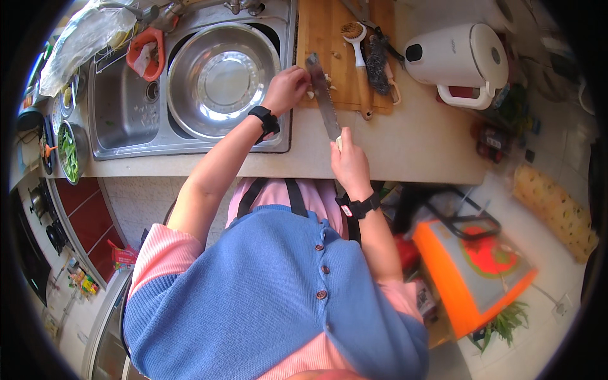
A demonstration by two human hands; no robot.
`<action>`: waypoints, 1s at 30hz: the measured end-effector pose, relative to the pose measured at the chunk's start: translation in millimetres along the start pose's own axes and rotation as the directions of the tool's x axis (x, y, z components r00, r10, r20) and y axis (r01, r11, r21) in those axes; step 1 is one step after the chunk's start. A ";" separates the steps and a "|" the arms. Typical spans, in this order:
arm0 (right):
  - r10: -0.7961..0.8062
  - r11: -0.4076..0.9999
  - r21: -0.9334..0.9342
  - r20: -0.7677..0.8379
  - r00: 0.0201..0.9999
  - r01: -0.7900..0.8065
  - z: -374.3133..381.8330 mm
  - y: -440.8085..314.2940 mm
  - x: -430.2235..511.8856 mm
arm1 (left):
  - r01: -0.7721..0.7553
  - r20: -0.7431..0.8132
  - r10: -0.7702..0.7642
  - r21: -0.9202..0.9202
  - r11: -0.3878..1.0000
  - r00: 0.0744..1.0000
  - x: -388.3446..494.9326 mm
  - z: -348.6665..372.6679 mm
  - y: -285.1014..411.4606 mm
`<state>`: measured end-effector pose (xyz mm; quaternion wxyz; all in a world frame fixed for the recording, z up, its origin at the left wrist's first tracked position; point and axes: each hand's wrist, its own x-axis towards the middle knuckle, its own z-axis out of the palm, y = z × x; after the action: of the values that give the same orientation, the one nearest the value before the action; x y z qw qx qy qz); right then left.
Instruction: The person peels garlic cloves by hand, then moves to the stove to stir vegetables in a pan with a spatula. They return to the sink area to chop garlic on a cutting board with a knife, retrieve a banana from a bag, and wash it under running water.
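Note:
My right hand [350, 161] grips the pale handle of a knife with a serrated edge [324, 97]. The blade points away from me over the near-left part of a wooden cutting board [320, 28]. Close to the blade's left side is my left hand [290, 86], its fingers curled together at the board's left edge. Whether anything small is pinched in them is hidden. Small whitish pieces [310, 94], possibly garlic, lie around the blade. Farther right on the board rest a brush [362, 80] with a wooden handle and a dark scouring pad [378, 64].
A large steel basin [228, 78] sits in the right sink bowl, with an orange-red strainer basket [146, 53] beside it. A white electric kettle [456, 61] stands right of the board. Leafy greens fill a bowl [71, 152] at far left. An orange box [475, 275] is below, right.

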<state>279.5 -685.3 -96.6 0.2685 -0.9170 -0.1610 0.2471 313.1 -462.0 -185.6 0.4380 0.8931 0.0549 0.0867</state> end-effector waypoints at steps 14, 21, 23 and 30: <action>0.003 0.995 0.095 -0.225 0.974 0.019 -8.8 22.0 -12.4 | 0.108 0.144 -0.101 -0.040 0.993 0.984 -4.9 -1.2 20.3; 0.083 0.993 0.100 -0.208 0.975 -0.063 -17.7 35.1 -25.6 | 0.060 0.051 -0.059 -0.013 0.998 0.997 19.9 29.2 27.0; 0.006 0.999 0.052 -0.271 0.963 0.008 -17.8 39.7 -30.8 | 0.143 0.033 -0.141 -0.079 0.987 0.989 29.0 27.9 27.2; -0.273 0.916 -0.371 -0.302 0.913 0.151 -31.7 61.3 -35.7 | 0.004 0.051 0.002 -0.115 0.993 0.999 68.8 -31.3 30.1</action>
<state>277.1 -763.0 -95.3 0.1560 -0.9551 -0.2512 0.0184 374.8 -444.2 -135.7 0.4900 0.8683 0.0389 0.0667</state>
